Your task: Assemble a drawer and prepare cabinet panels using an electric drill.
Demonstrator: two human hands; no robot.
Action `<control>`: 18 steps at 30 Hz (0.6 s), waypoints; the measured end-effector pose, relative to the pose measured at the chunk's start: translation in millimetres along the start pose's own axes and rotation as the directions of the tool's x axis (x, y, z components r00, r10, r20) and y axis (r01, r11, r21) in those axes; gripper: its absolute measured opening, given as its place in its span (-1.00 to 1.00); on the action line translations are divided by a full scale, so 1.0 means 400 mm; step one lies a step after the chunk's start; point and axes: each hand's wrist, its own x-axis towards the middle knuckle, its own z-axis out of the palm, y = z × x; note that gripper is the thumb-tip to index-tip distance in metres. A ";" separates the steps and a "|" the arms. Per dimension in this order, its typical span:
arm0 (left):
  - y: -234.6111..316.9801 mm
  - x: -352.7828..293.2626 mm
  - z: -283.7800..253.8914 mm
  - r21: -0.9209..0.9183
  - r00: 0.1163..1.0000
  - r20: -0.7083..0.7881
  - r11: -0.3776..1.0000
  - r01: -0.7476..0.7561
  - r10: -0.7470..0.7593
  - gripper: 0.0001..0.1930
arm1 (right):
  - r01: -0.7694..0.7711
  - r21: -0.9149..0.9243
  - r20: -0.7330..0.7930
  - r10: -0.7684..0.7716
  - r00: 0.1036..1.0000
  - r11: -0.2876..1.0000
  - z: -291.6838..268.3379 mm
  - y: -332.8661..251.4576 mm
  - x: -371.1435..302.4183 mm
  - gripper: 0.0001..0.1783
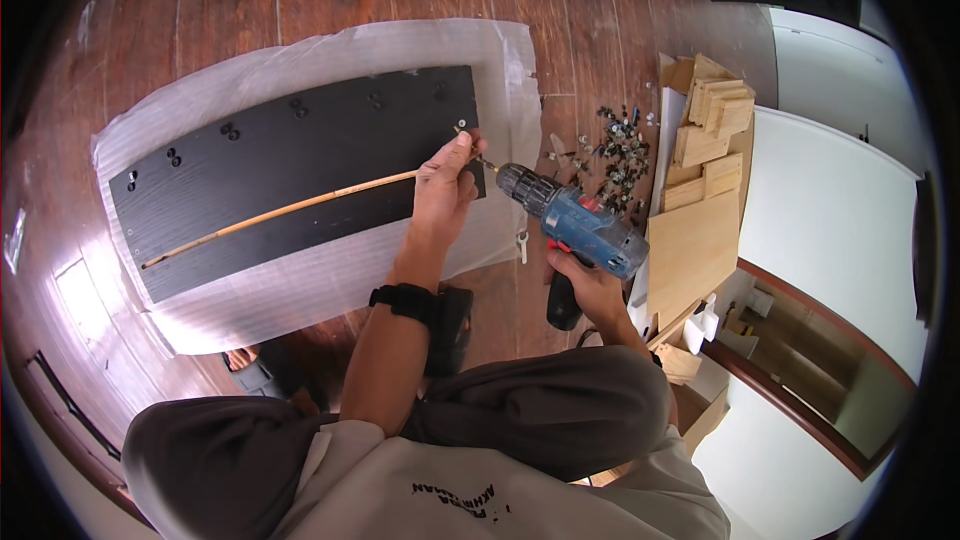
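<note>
A dark wood-grain board (300, 165) lies flat before me, with small black round fittings (230, 132) along its far side. A thin light-brown wooden strip (290, 212) slants across the board and runs under my left hand (446, 180). That hand is closed over the board's right end, fingertips pressed together beside the drill's bit; what they pinch is hidden. In my right hand (592, 288) is a blue and black cordless drill (590, 228), gripped by its handle. Its chuck points up and left, and the bit reaches my left fingertips.
White foam sheeting (400, 40) lies beneath the board, on a brown plank-pattern floor. To the right are a heap of small hardware (622, 155), a spanner (522, 247) and stacked pale wood pieces (715, 110). A white panel (830, 210) stands beyond. Another person's hand (240, 358) shows at lower left.
</note>
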 end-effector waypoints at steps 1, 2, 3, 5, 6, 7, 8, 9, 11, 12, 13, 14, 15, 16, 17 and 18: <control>0.007 -0.001 -0.005 -0.054 1.000 -0.013 0.998 0.020 -0.021 -0.75 | 0.001 0.019 -0.063 0.000 0.998 1.000 0.010 -0.012 0.000 -0.59; 0.012 -0.001 -0.007 -0.108 0.999 -0.025 0.993 0.039 -0.042 -0.76 | 0.000 0.018 -0.061 0.002 0.998 1.000 0.010 -0.011 0.007 -0.59; 0.010 -0.001 -0.008 -0.112 0.999 -0.027 0.993 0.038 -0.041 -0.76 | -0.001 0.051 -0.043 0.003 0.999 0.999 0.006 -0.014 0.015 -0.65; 0.006 0.001 -0.008 -0.182 0.996 -0.021 0.980 0.084 -0.089 -0.77 | -0.004 0.081 -0.022 0.006 1.000 0.997 0.007 -0.021 0.023 -0.71; 0.006 0.001 -0.006 -0.185 0.996 -0.023 0.979 0.083 -0.089 -0.77 | -0.001 0.105 -0.029 0.004 1.000 0.994 0.013 -0.026 0.025 -0.71; 0.007 0.001 -0.004 -0.195 0.994 -0.047 0.977 0.088 -0.099 -0.77 | 0.003 0.130 -0.036 0.002 0.999 0.992 0.018 -0.028 0.026 -0.71; 0.008 0.001 -0.001 -0.205 0.992 -0.071 0.974 0.091 -0.108 -0.78 | 0.000 0.127 -0.033 0.004 0.999 0.992 0.016 -0.026 0.028 -0.71; 0.003 0.006 -0.006 -0.209 0.992 -0.074 0.974 0.088 -0.106 -0.78 | 0.002 0.116 -0.025 0.001 1.000 0.993 0.013 -0.021 0.031 -0.72; -0.006 0.016 -0.013 -0.180 0.993 -0.032 0.978 0.105 -0.113 -0.77 | 0.002 0.101 -0.012 -0.001 1.000 0.995 0.013 -0.021 0.035 -0.73; -0.008 0.016 -0.010 -0.183 0.993 -0.034 0.978 0.104 -0.112 -0.77 | 0.001 0.113 -0.016 0.001 1.000 0.994 0.014 -0.022 0.037 -0.73; -0.011 0.016 -0.007 -0.177 0.994 -0.021 0.979 0.098 -0.103 -0.77 | 0.000 0.125 -0.020 0.003 1.000 0.992 0.015 -0.023 0.039 -0.74; -0.012 0.016 -0.006 -0.171 0.995 -0.006 0.981 0.093 -0.095 -0.77 | -0.002 0.122 -0.018 0.005 1.000 0.993 0.019 -0.026 0.044 -0.74; -0.012 0.017 -0.006 -0.176 0.995 -0.007 0.980 0.093 -0.096 -0.77 | 0.008 0.128 -0.018 -0.006 1.000 0.992 0.024 -0.032 0.049 -0.74; -0.013 0.018 -0.006 -0.178 0.996 0.000 0.980 0.091 -0.093 -0.77 | 0.018 0.134 -0.018 -0.016 1.000 0.991 0.026 -0.035 0.053 -0.75; -0.013 0.019 -0.006 -0.181 0.996 0.007 0.979 0.089 -0.089 -0.76 | 0.016 0.130 -0.017 -0.014 1.000 0.991 0.025 -0.036 0.054 -0.75; -0.013 0.022 -0.006 -0.186 0.996 0.006 0.979 0.088 -0.089 -0.76 | 0.000 0.090 -0.019 0.002 1.000 0.996 0.021 -0.036 0.055 -0.74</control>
